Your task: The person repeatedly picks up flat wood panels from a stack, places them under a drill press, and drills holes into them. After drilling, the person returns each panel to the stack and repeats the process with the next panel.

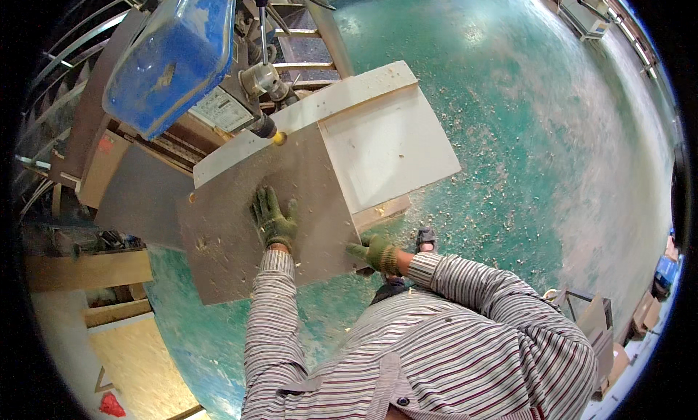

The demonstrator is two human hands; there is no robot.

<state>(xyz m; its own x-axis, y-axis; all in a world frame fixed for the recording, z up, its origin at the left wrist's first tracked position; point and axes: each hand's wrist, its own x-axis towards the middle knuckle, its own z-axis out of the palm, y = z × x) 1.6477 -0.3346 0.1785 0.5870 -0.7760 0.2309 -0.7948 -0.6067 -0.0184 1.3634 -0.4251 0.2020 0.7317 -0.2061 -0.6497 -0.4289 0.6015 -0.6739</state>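
Note:
A grey-brown flat board (309, 191) lies tilted across a white work surface (389, 147), its far edge along a raised white strip (371, 88). My left hand (275, 222), in a dark green work glove, rests flat on the board with fingers spread. At the board's near right corner, my gloved right hand (379, 253) grips the edge; some of its fingers are hidden. A drill press chuck (262, 125) with a yellow-tipped bit (279, 138) points down at the board's far edge. One round hole (192, 198) shows near the left edge, and wood chips lie scattered on top.
The machine's blue cover (174, 56) and lever (262, 27) rise at the upper left. Another dark board (142, 198) sits beside the machine. Wood shavings litter the green floor (494, 144). Wooden pieces (91, 272) and a yellowish panel (142, 362) lie at the lower left.

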